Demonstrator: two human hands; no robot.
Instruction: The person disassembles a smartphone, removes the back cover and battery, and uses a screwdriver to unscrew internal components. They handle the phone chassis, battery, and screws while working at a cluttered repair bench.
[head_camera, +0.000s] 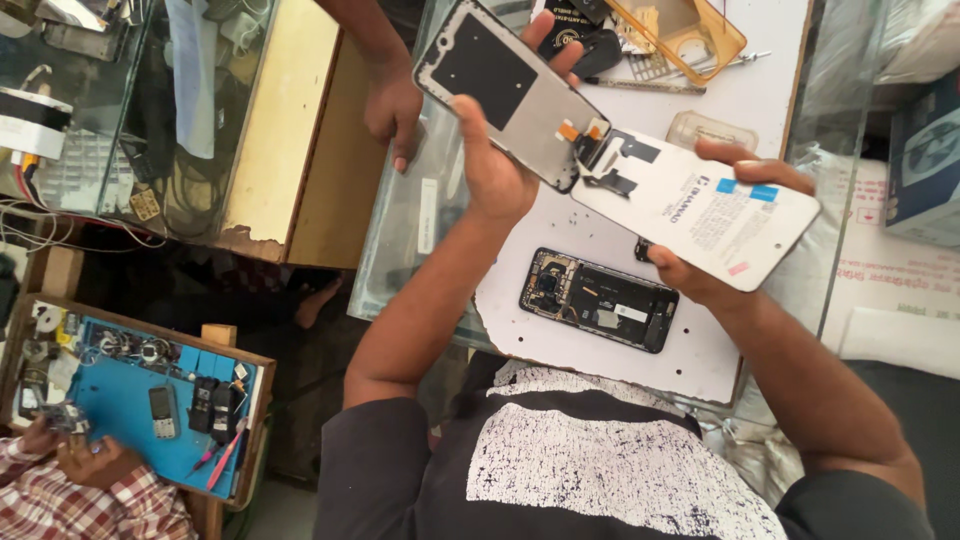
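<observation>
My left hand grips a grey phone display panel with a black rectangle on its back, tilted up over the white work mat. My right hand holds a white display panel with printed labels by its edges. The two panels meet at their orange and black flex connectors. Below them an opened black phone body lies flat on the mat, its circuit board showing.
Another person's hand reaches down from the top onto the glass counter. A clear orange tray, a thin metal tool and a clear case lie at the back. At bottom left a person in a checked shirt works over a blue mat.
</observation>
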